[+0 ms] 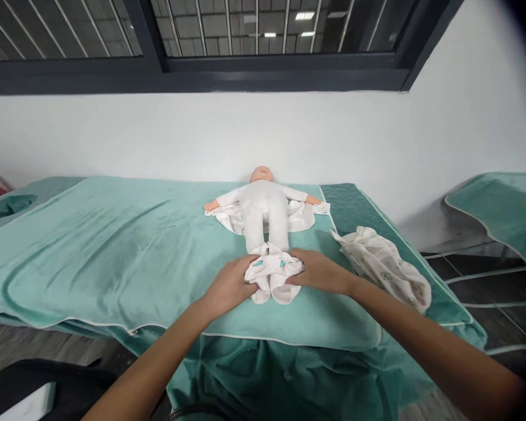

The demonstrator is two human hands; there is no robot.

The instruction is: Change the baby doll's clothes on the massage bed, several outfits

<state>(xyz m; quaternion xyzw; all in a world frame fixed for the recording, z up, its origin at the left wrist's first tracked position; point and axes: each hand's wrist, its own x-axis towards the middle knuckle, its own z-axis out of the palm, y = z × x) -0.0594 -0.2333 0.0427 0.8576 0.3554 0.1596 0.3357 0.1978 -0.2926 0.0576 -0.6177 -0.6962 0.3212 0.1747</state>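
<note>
A baby doll (265, 202) with a white cloth body lies on its back, head toward the wall, arms spread. Under its arms and back a white printed garment (302, 216) is spread out. Around the doll's lower legs are small white baby pants (272, 266) with green prints, bunched up. My left hand (232, 285) pinches the left side of the pants, and my right hand (319, 270) is closed on their right side. The doll's feet are hidden in the cloth.
A crumpled white printed cloth (383, 263) lies to the right on the green-covered bed (92, 251). Behind stands a white wall (158, 137) below a barred window. A metal frame (486, 278) is at the right, and a black object (48, 380) is at the lower left.
</note>
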